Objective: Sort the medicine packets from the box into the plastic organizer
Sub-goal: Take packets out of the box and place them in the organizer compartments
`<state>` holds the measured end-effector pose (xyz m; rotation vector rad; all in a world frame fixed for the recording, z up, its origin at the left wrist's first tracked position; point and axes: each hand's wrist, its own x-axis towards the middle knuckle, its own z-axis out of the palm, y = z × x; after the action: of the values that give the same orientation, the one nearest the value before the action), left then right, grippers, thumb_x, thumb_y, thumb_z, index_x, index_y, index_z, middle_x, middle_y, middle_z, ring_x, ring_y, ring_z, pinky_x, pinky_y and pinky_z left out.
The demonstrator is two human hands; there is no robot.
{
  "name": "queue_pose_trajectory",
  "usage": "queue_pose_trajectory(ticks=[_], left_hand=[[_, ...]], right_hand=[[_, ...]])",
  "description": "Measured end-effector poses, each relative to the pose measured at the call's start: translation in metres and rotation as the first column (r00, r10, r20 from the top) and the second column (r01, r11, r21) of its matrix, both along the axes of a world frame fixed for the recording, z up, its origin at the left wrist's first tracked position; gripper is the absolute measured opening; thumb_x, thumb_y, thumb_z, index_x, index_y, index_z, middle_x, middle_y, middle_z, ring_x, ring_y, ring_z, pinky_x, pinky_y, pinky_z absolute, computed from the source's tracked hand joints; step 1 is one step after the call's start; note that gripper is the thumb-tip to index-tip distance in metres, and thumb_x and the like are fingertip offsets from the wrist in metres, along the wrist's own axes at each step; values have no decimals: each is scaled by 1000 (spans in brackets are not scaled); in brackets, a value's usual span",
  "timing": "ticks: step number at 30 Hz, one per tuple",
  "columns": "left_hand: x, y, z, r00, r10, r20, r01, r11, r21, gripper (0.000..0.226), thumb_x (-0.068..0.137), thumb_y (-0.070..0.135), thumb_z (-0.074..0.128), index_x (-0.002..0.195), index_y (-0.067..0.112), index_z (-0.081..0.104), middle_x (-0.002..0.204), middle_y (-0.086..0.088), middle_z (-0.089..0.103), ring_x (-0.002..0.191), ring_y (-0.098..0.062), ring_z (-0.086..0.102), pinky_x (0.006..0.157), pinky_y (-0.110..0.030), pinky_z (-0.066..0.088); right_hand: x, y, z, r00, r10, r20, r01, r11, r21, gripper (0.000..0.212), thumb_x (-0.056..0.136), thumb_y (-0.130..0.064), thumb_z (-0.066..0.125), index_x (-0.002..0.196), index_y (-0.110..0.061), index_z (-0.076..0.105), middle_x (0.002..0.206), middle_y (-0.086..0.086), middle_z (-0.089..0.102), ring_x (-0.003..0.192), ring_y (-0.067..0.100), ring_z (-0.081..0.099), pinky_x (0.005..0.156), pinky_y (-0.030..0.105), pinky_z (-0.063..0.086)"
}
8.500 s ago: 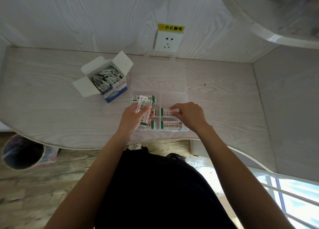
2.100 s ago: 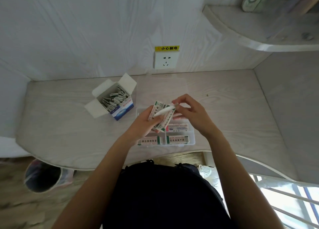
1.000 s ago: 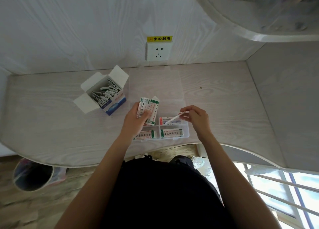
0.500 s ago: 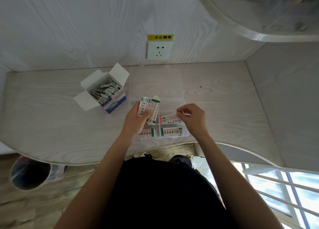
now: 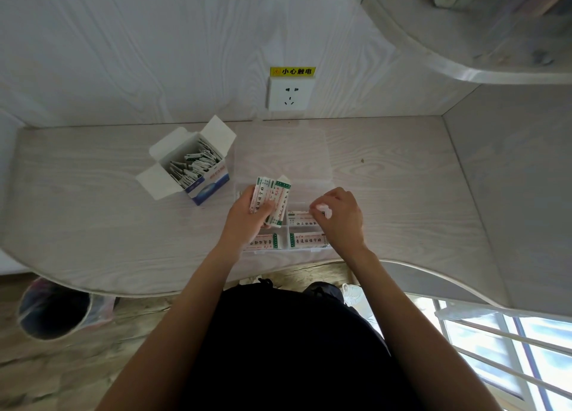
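Head view: everything below is seen from above, looking down at the desk.
Desk (image 5: pixel 93 225): pale wood-grain laminate with a curved front edge, set into a corner of matching wall panels.
Shelf (image 5: pixel 464 48): rounded white board at upper right; what sits on it is blurred.
Bin (image 5: pixel 52 311): round, dark inside, on the wood floor under the desk's left end.
Organizer (image 5: pixel 280 163): clear plastic, rectangular, lid laid open flat toward the wall; its divided tray sits at the desk's front edge between the hands.
Box (image 5: pixel 198 169): white card with blue print, flaps open, upright packets crowded inside; it stands just left of the organizer.
Socket (image 5: pixel 289 93): square white plate on the wall, with a yellow warning label (image 5: pixel 292 71) just above it.
Left hand (image 5: pixel 247 218): grips a fanned stack of packets (image 5: pixel 272 200), flat white sachets with green ends and red print, held over the tray's left side.
Right hand (image 5: pixel 340 218): fingers curled, pinching a small white piece (image 5: pixel 322 209) over the tray's right middle compartment; I cannot tell what the piece is.
Sorted packets (image 5: pixel 306 240): lie flat in the near compartments, print facing up.
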<state>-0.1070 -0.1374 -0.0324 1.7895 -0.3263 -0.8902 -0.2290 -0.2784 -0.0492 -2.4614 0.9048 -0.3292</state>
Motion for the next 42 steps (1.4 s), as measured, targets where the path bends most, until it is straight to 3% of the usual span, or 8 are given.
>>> queue_pose_trajectory(ticks=[4,8,13,20,27,34,39,42], left_hand=[[-2,-2,2,999,-44,-6,44,999,-16,19,94,15,52,113,18,52,106,1,61,82,-6,61,56,-14,53],[-5,-4,6,991,-119,-69,116,992,-48,24,94,15,53,118,18,54,105,-1,63,85,-7,63,59,-16,54],[-6,-4,9,973,-169,-160,155,983,-97,27,92,17,55,119,19,54,103,-4,66,85,-13,66,62,-21,55],[0,-1,10,978,-200,-61,200,980,-12,39,86,16,63,123,22,51,106,7,62,93,-11,63,68,-19,54],[10,6,4,998,-9,-66,9,1000,5,30,88,12,60,117,17,53,101,6,63,85,-3,61,54,-7,47],[9,3,0,998,-25,-59,27,999,39,25,89,14,59,112,23,53,103,8,61,93,-9,58,68,-17,40],[6,-1,-1,996,-68,-56,70,997,40,27,89,16,59,114,25,52,106,8,61,98,-11,58,72,-20,40],[6,-1,-1,996,-69,-47,71,997,42,27,88,16,60,113,24,53,105,9,61,96,-11,58,72,-20,41]], right_hand=[[8,3,23,993,-91,74,59,933,354,9,87,-24,64,88,-17,69,87,-4,65,72,3,57,64,10,41],[22,5,39,989,-142,37,78,725,685,29,82,-32,70,105,-16,59,86,1,68,61,7,64,57,19,51],[24,5,38,991,-97,97,-4,688,726,31,78,-17,75,106,-14,61,87,11,68,55,11,61,57,23,51],[18,0,44,959,-218,180,-27,563,826,12,84,-8,67,97,-6,65,75,0,68,61,12,65,62,23,55],[2,-14,35,966,-175,189,9,755,656,3,82,-18,71,83,-20,72,75,-3,70,72,10,67,75,22,54],[-6,-18,15,997,73,36,-82,896,437,21,79,-2,66,87,-21,67,89,-11,65,82,-2,61,73,5,44],[3,-13,9,969,214,-125,-182,957,226,8,83,-16,67,90,-16,71,98,-2,61,84,13,61,78,28,50],[6,-10,10,930,253,-267,-244,967,66,15,90,-27,60,97,-21,72,105,-5,61,91,13,59,74,25,42]])
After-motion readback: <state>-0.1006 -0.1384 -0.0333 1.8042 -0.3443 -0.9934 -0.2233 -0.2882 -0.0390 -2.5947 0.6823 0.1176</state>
